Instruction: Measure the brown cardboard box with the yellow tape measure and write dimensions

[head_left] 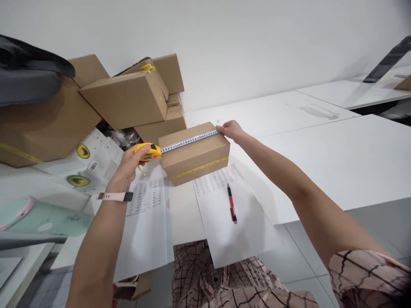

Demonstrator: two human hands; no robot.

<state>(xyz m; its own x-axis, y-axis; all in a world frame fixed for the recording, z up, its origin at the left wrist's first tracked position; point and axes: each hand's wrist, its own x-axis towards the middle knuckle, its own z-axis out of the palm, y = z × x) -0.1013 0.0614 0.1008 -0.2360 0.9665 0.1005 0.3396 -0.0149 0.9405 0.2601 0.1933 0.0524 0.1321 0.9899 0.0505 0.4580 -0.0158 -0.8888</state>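
Tape measure (148,152) in view on my head-camera feed: a rounded yellow case with dark parts and a small red-orange spot near its mouth, a short yellow strap (141,171) dangling below. From the case I see a silvery blade (189,140) drawn out straight, with black numerals and red marks among them. It runs along the top of a brown cardboard box (201,168), the case just at the box's left end and the blade reaching the right end. I have the left hand (128,164) wrapped round the case, thumb on top, and the right hand (231,129) gripping the blade's tip between thumb and fingers. Yellow tape with dark marks crosses the box's near side. Under it I make out a white table (289,158); nearer me lie two paper sheets, a red-and-black pen (231,204) on the right one.
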